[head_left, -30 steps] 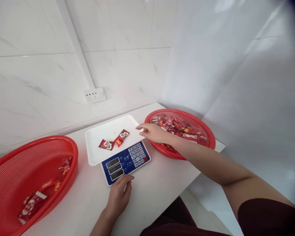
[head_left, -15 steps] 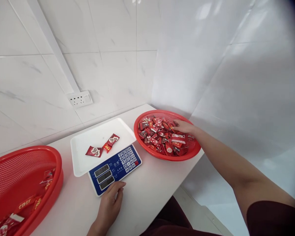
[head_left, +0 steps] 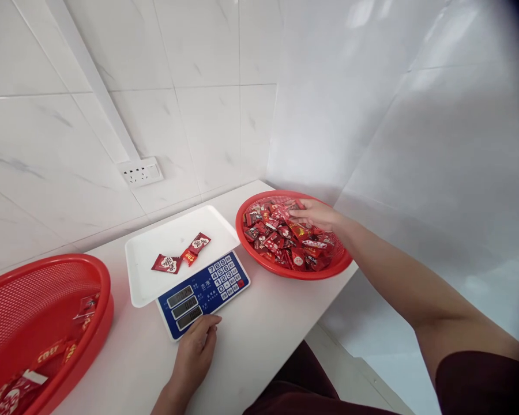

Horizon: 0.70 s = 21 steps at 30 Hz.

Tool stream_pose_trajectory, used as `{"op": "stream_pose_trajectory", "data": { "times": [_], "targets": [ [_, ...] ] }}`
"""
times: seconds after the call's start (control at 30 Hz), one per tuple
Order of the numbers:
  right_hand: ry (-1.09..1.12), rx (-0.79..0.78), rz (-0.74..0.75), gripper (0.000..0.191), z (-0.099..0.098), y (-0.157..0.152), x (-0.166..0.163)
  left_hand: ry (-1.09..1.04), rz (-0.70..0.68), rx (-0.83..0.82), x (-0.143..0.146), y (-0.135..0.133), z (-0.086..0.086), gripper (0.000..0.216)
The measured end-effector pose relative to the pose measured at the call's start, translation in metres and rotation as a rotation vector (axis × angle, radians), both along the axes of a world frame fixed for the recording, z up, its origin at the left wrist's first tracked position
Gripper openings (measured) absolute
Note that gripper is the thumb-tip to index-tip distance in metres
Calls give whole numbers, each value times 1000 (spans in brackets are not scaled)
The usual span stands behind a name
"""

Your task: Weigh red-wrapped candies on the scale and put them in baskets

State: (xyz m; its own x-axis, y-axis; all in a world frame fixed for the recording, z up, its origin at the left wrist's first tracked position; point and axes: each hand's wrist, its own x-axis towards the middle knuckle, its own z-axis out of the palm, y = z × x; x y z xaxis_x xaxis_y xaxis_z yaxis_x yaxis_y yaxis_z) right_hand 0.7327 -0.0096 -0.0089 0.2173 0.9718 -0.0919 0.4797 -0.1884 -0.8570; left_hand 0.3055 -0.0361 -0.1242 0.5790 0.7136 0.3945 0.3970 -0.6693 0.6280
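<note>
Head view: a packet (head_left: 300, 204) seems to be pinched at the right hand's (head_left: 315, 213) nearly closed fingertips, probably since it's so small. More are heaped below in the right basket (head_left: 300, 276). The scale (head_left: 207, 293) is set between that and the left basket (head_left: 105, 308), likely for easy reach. Left hand (head_left: 194, 353) is rested by its front edge, half-curled, nothing visibly held.

Single head-worn view, taken from above the near side of the table (head_left: 259, 323), facing forward and down at close range. Tiled wall (head_left: 125, 57) spans 10 to 12 o'clock, scale (head_left: 204, 295) toward 7, wearer's dark clothing (head_left: 303, 377) at 5.
</note>
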Motion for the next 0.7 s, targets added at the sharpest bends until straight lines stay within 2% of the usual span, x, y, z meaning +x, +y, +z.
{"op": "stream_pose_trajectory", "data": {
  "times": [0.13, 0.2, 0.33, 0.4, 0.43, 0.57, 0.7],
  "targets": [
    [-113, -72, 55, 42, 11, -10, 10, 7, 19, -22, -2, 0, 0, 19],
    [-234, -159, 59, 36, 10, -18, 18, 11, 21, -22, -2, -1, 1, 20],
    [-426, -259, 4, 9, -1, -30, 27, 19, 8, -30, 0, -3, 2, 21],
    [-470, -242, -54, 6, -2, -33, 26, 17, -1, -42, 1, -3, 3, 21],
    [-472, -221, -79, 11, 1, -33, 25, 13, -5, -46, 1, -4, 3, 21],
    [-389, -119, -101, 31, 24, -26, -1, -3, -2, -58, 2, -6, 6, 22],
    [-207, 72, 47, 27, 42, -3, -65, 1, -26, -103, 3, -11, 9, 25]
  ]
}}
